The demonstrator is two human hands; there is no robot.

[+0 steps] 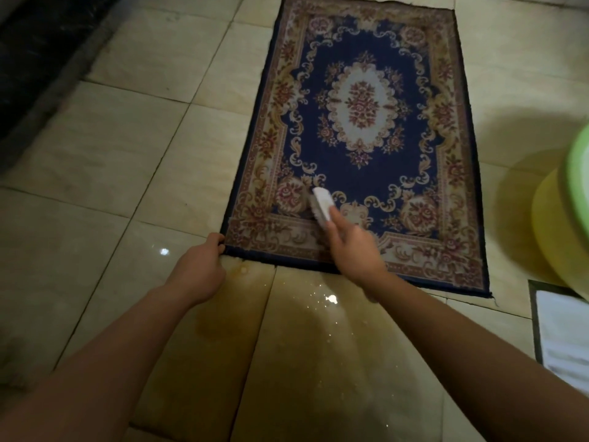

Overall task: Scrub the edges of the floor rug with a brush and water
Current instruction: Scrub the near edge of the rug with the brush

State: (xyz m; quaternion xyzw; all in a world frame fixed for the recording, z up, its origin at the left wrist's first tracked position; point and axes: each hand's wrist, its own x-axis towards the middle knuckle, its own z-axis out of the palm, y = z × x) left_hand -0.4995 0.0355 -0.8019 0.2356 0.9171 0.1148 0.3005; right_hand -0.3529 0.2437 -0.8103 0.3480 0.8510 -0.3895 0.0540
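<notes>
Head view: left hand (199,266) grips rug (360,100) corner, tiles (105,173) beside.

I am counting one rug (360,100) on the tiled floor (95,154); I am seeing one brush (322,204), white-backed; I am tallying two hands, one left hand (199,269) and one right hand (353,250), with two bare forearms trailing behind them; at the right edge I am making out two basins, one green basin (578,193) and one yellow basin (554,224); low on the right I am counting one white cloth (564,339); one wet patch (287,330) is showing on the tiles.
</notes>
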